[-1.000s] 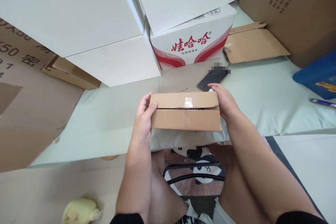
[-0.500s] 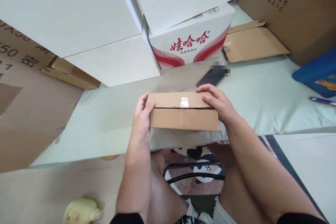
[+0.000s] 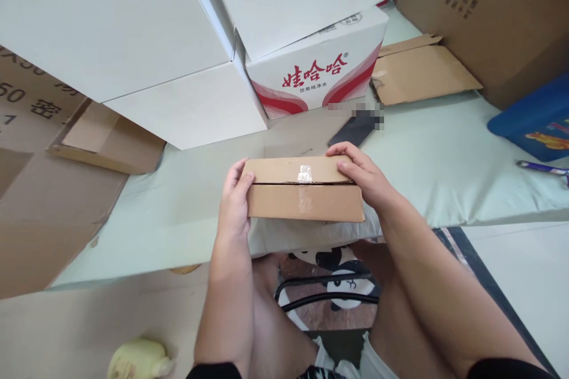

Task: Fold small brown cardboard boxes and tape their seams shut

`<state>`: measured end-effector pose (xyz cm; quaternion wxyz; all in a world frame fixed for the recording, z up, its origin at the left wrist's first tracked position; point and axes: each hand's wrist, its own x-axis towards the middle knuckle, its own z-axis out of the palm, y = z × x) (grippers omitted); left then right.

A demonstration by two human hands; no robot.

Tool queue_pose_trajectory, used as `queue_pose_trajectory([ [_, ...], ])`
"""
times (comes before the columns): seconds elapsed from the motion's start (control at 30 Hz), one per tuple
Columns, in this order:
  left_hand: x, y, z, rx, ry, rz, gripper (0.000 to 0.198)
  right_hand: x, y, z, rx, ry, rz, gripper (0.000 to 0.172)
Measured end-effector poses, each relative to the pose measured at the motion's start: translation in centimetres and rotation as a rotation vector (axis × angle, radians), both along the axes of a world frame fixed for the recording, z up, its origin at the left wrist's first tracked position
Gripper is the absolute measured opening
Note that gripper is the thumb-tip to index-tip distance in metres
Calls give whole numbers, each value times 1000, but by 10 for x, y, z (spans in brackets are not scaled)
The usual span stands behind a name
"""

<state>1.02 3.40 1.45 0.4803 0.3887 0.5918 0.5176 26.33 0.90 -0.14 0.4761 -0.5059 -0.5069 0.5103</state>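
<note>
A small brown cardboard box (image 3: 284,201) is held between my two hands above the front edge of the covered table. Its seam faces me, and a piece of clear tape lies across the upper flap and the panel below. My left hand (image 3: 235,195) grips the left end, thumb on the near face and fingers behind. Around the upper right corner my right hand (image 3: 362,174) is closed, with its thumb on the upper flap. The box's far side and contents are hidden. Just beyond my right hand lies a dark phone-like slab (image 3: 353,128), partly blurred out.
White cartons (image 3: 186,109) and a red-and-white water carton (image 3: 317,80) stand at the back. A flattened cardboard piece (image 3: 427,74) lies right of them. At the right are a blue container (image 3: 533,121) and a pen (image 3: 540,167). Large brown cartons flank both sides. A yellow bottle (image 3: 137,358) is on the floor.
The view has shifted slightly, so most things sit a little further left. Both hands keep the same hold on the cardboard box. At the left, the small open carton shows more of itself.
</note>
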Motion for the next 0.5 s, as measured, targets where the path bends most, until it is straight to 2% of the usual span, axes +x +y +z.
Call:
queue_pose_trajectory([
  [0.5,-1,0,-1,11,10,-18,42,1,0,-3,-2,12,12,32],
])
